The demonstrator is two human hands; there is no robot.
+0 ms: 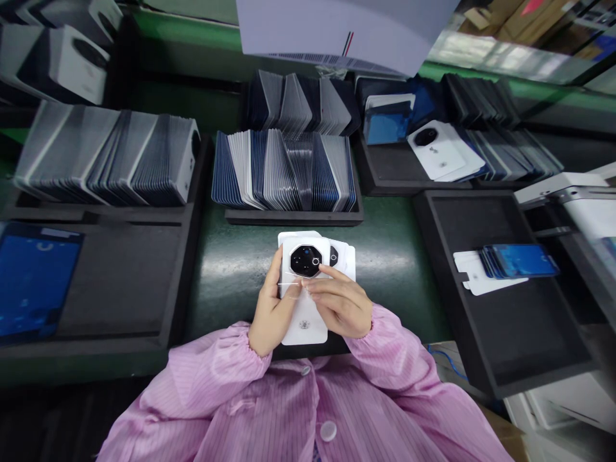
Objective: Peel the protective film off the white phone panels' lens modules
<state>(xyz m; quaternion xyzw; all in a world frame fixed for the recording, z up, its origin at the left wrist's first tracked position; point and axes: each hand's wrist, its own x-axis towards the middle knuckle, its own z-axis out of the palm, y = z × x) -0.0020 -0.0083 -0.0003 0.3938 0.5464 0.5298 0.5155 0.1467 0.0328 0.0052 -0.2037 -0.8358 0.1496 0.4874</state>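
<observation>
A white phone back cover (304,311) with a black octagonal camera window (306,261) lies face up in front of me. My left hand (272,311) grips its left edge, with the thumb across the front below the window. My right hand (342,300) is over its right side, one fingertip at the window's lower right corner. The other right fingers are bent together beside my left thumb; what they pinch, if anything, is hidden. Thin bright lines, perhaps a clear film's edge, show near the left thumb. More white covers (347,255) lie partly underneath, to the right.
A black tray (293,217) packed with upright covers stands ahead. On the left, another tray (120,282) holds a blue-filmed panel (36,276). The right tray (529,340) carries blue-faced panels (527,261) on white covers. A white printed sheet (346,32) hangs above.
</observation>
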